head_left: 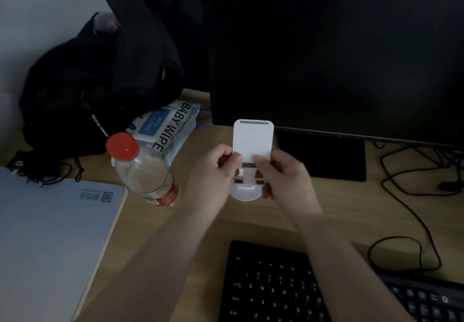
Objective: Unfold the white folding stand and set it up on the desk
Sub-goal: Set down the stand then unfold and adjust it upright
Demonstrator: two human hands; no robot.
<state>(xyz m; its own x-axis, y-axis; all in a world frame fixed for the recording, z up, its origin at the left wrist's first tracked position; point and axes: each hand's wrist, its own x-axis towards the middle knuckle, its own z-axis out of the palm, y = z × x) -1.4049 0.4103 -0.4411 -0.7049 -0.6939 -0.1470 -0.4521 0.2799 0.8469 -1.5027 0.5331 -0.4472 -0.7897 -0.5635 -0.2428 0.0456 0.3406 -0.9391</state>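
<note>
The white folding stand is held above the wooden desk, just in front of the monitor. Its upper panel is a rounded white plate with a grey strip along the top edge. Its lower part shows dark pads and a rounded white base. My left hand grips the stand's left side, thumb on the front face. My right hand grips the right side, thumb pressed on the panel's lower edge. Both sets of fingers hide the stand's side edges and hinge area.
A dark monitor fills the back. A red-capped plastic bottle and a baby wipes pack stand left of my hands, with a black bag behind. A closed laptop lies left, two black keyboards near me, cables right.
</note>
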